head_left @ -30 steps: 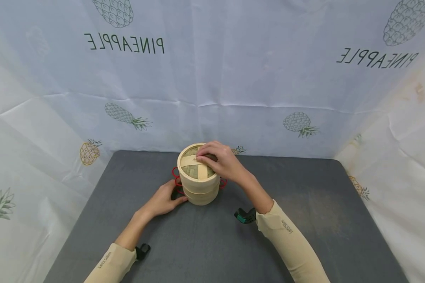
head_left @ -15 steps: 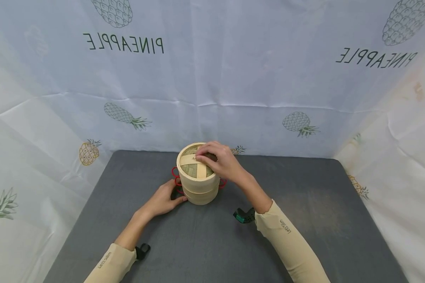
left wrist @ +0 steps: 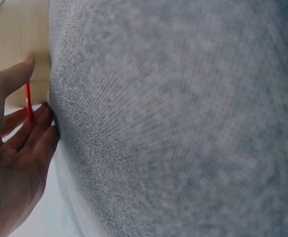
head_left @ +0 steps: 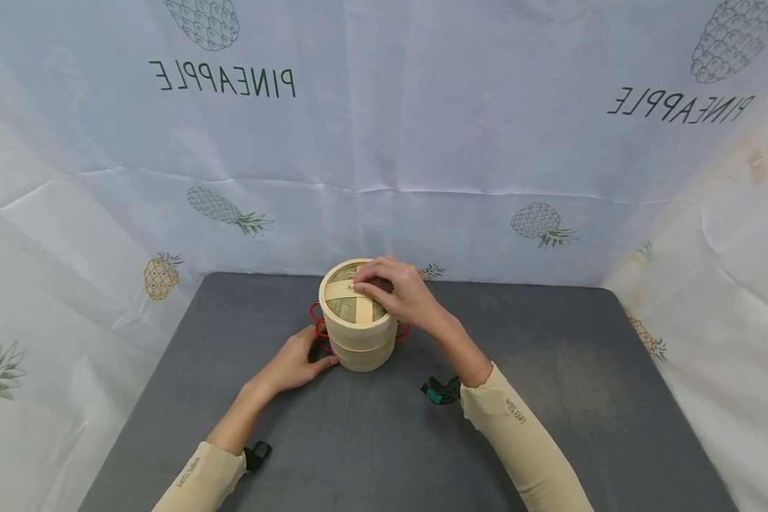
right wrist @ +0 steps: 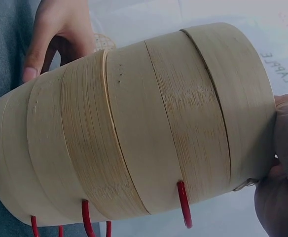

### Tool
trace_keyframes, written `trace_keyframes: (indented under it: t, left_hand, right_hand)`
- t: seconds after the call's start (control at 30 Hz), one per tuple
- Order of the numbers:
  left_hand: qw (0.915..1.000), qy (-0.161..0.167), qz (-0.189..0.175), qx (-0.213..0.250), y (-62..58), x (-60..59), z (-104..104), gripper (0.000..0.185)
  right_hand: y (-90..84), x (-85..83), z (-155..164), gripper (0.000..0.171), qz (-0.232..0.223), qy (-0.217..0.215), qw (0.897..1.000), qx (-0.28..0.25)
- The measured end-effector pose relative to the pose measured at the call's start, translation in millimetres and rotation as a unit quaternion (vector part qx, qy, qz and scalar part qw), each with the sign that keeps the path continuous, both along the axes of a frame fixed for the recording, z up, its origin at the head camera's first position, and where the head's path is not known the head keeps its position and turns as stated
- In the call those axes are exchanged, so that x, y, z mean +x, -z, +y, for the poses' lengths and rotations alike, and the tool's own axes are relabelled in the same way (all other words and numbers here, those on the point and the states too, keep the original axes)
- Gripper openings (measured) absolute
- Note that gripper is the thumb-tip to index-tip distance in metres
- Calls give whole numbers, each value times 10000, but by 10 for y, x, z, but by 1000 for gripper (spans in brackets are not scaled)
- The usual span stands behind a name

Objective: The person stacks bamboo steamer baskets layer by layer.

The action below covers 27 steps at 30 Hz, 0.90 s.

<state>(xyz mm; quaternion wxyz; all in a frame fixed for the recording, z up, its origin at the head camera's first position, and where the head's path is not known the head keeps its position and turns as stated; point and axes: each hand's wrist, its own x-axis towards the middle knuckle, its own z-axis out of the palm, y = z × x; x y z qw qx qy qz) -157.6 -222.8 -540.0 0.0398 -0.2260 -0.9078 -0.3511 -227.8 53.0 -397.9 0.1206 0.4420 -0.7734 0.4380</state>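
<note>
A stacked round bamboo steamer with red ring handles stands upright at the table's far middle. Its woven lid, crossed by pale straps, sits on top. My left hand holds the lower left side; in the left wrist view its thumb lies against the bamboo wall, with the fingers behind, near a red ring. My right hand pinches the lid at its middle from above; the exact grip is partly hidden. The right wrist view shows the steamer wall close up.
The dark grey table stretches around the steamer. Behind and at the sides hangs a pale curtain with pineapple prints. Black wrist devices sit beside the left sleeve and the right sleeve.
</note>
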Motion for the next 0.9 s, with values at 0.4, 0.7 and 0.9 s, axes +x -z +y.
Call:
trace_keyframes:
  t: [0.4, 0.7, 0.9]
  left_hand:
    - [9993, 166, 265, 214, 85, -12, -4, 66]
    - [9993, 135, 314, 138, 193, -20, -68, 66]
    - [9994, -11, 196, 282, 143, 37, -99, 68]
  right_hand:
    - [27, 26, 8, 11, 177, 111, 9998, -53]
    - [25, 56, 5, 14, 302, 182, 9994, -36]
    - [5, 117, 84, 13, 532, 342, 9978, -177]
